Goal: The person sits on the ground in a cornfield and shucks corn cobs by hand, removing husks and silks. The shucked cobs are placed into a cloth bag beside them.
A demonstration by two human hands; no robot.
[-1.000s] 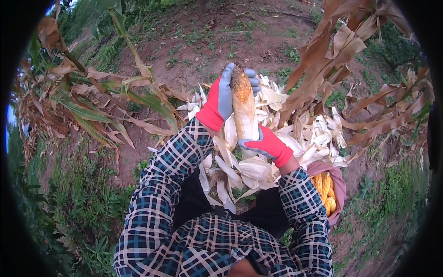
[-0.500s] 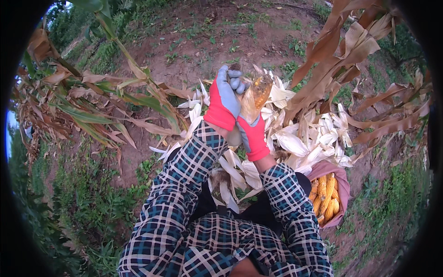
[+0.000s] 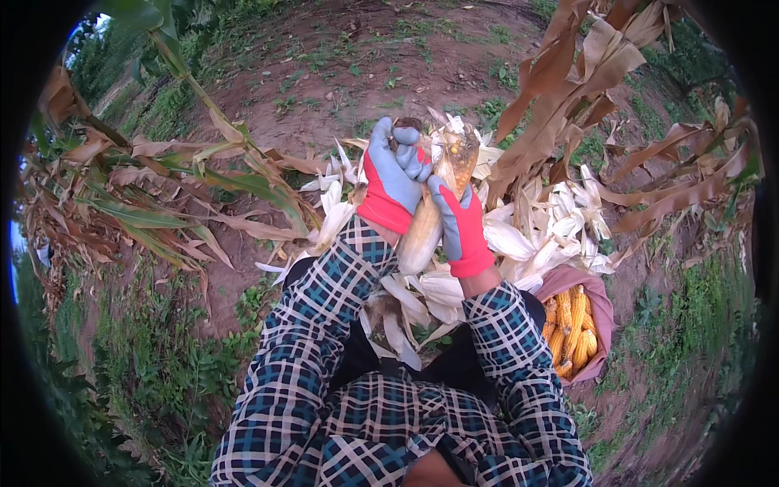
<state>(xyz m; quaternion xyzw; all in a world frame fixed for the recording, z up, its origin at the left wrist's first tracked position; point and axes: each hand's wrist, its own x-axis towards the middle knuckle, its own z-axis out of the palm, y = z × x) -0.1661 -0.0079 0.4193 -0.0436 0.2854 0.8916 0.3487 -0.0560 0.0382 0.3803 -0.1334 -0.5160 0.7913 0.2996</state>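
Observation:
A partly husked ear of corn is between my hands. Its yellow kernels (image 3: 464, 169) show at the upper end, dark and damaged near the tip. Pale husk (image 3: 419, 241) still wraps the lower end, which points toward me. My right hand (image 3: 461, 223), in a red and grey glove, is closed around the ear's right side. My left hand (image 3: 394, 174), gloved alike, lies against the ear's other side with its fingers curled on husk. A dark tuft of silk (image 3: 407, 123) sticks out above its fingers; what lies inside the grip is mostly hidden.
A reddish sack (image 3: 604, 312) of husked yellow corn ears (image 3: 572, 325) stands near my right knee. Pale stripped husks (image 3: 560, 223) lie heaped in front of me and to the right. Dry corn stalks lean in at left (image 3: 243, 146) and right (image 3: 560, 105), over weedy soil.
My right hand has shifted up and right along the ear, now with its thumb across the husk. The husk-covered lower end has come into view, and my left fingers have curled in tighter.

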